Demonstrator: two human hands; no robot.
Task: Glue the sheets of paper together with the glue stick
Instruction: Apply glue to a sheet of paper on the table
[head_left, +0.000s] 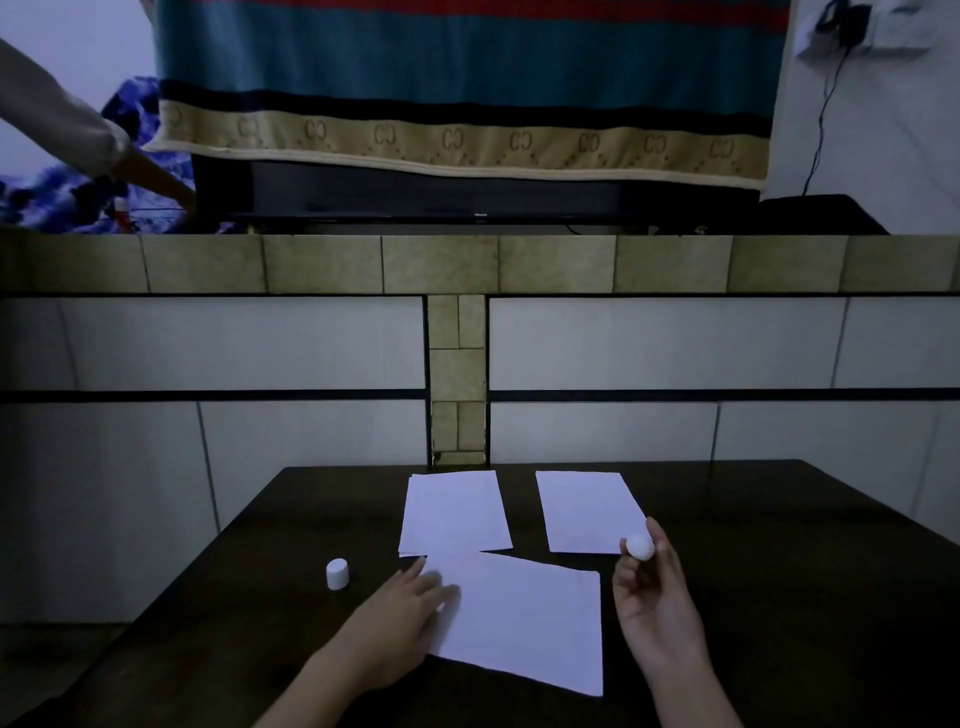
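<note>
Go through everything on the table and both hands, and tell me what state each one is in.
Glue stick: uncapped, held up off the table.
Cap: off, standing upright on the table, left of the papers.
Near sheet: flat, skewed, its corner overlapping the far left stack.
Far left stack: flat.
Far right sheet: flat, lying apart.
Left hand: fingers resting on the near sheet.
Right hand: gripping the glue stick.

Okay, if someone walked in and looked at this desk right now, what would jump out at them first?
Probably the white sheets on the dark table: the near sheet lies askew under the left hand, with a stack and a single sheet behind it. Next, the right hand holding up the glue stick, and the white cap standing alone at the left.
</note>
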